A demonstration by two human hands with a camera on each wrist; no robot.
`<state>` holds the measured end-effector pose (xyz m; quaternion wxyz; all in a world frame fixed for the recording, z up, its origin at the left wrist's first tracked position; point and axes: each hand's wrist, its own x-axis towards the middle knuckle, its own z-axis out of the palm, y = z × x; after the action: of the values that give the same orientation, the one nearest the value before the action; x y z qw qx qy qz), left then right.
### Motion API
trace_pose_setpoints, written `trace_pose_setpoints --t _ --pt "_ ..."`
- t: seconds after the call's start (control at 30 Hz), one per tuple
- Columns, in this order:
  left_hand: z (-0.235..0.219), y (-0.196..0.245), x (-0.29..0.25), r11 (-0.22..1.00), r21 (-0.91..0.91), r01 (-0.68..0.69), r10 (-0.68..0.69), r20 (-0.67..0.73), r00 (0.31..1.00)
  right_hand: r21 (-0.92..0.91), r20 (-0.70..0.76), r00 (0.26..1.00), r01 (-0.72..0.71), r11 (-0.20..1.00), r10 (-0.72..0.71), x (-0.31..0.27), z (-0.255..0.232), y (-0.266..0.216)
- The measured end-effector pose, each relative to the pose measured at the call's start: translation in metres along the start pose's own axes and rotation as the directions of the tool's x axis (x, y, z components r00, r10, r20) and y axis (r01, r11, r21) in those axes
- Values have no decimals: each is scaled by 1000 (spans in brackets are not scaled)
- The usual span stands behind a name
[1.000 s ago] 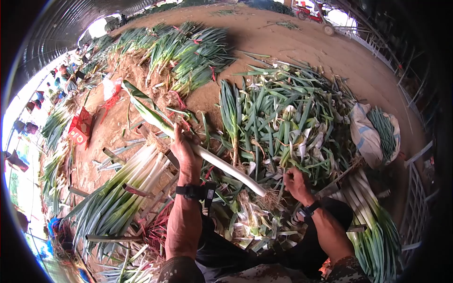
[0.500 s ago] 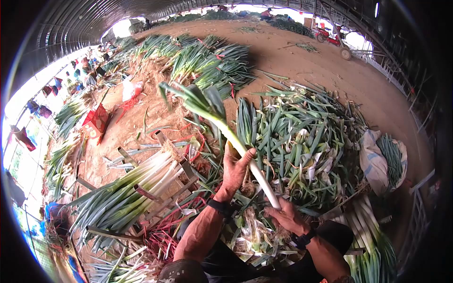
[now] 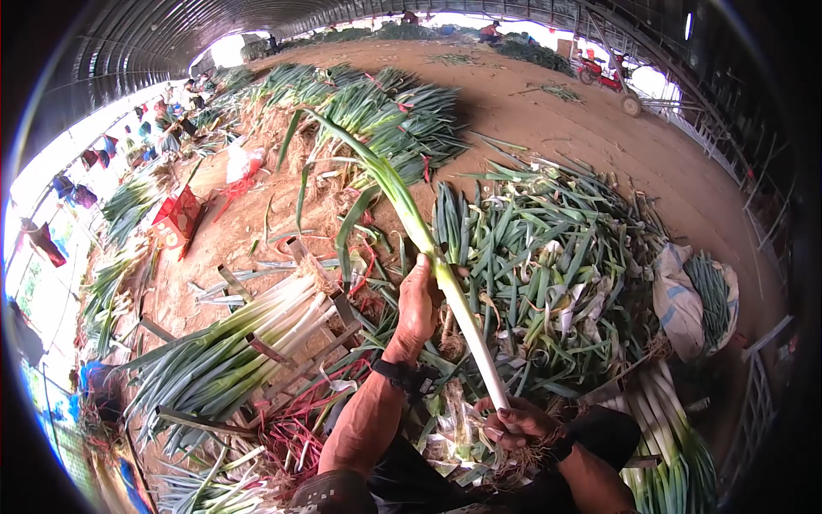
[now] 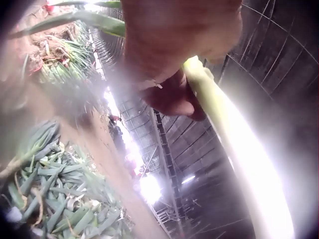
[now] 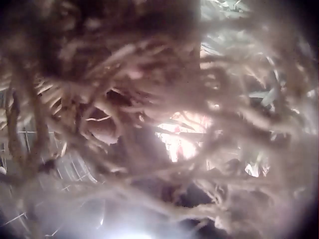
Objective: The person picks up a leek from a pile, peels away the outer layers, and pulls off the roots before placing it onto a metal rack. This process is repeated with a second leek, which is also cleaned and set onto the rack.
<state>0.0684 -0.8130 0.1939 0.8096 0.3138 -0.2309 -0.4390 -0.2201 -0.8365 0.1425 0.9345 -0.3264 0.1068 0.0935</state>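
Observation:
A long green onion (image 3: 467,313) slants across the middle of the head view, leaves up and away, white root end toward the body. My left hand (image 3: 419,300) grips it where the pale stalk turns green; in the left wrist view, fingers curl round the stalk (image 4: 232,122). Down at the root end, my right hand (image 3: 520,423) holds the base of the stalk. Tangled roots (image 5: 119,184) blur across the right wrist view and hide most of that hand. One outer leaf (image 3: 353,236) droops to the left of the stalk.
A heap of leaf trimmings (image 3: 556,265) lies ahead to the right. Trimmed green onions (image 3: 248,325) rest in a rack on the left, and more (image 3: 672,424) stand at right. Untrimmed bundles (image 3: 385,120), a red box (image 3: 178,221) and a white sack (image 3: 676,300) lie farther out.
The green onion has swung from pointing up-left to a steeper slant. My right hand, apart from it a second ago, came to its lower end, then slid down to the roots.

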Motion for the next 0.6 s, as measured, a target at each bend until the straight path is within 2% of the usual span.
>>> trace_pose_setpoints --t 0.07,0.1,0.13,0.2,0.3,0.4,0.43,0.47,0.53,0.6 --pt "8 3 -7 974 209 -86 62 118 991 31 -3 1000 -1 1000 1 0 3 -1" --pt "3 3 -7 908 393 -142 79 173 982 46 -4 1000 0 999 0 1 6 -2" --pt "4 -4 -6 858 457 -234 176 166 970 22 -37 999 5 1000 -4 1 9 -3" --pt "-2 -4 -7 598 765 -238 282 77 956 -24 -103 995 10 1000 -13 2 15 -2" --pt "-7 1 -5 279 954 -111 267 34 963 -168 -247 969 -23 986 -19 3 23 1" --pt "-13 -8 1 210 952 -221 373 131 919 -147 -261 965 -41 988 1 -4 22 -2" --pt "-12 -8 0 338 907 -251 362 121 924 -126 -246 969 -11 992 -21 -5 21 -2" --pt "-11 -11 -1 542 811 -220 328 37 944 -104 -232 972 17 994 -41 -6 21 -2" --pt "1 -10 -4 855 501 -133 208 -97 973 -75 -225 971 63 995 -79 -7 27 -6" --pt "4 -6 -4 845 515 -144 258 -156 953 -62 -238 964 109 992 -121 -6 38 -14"
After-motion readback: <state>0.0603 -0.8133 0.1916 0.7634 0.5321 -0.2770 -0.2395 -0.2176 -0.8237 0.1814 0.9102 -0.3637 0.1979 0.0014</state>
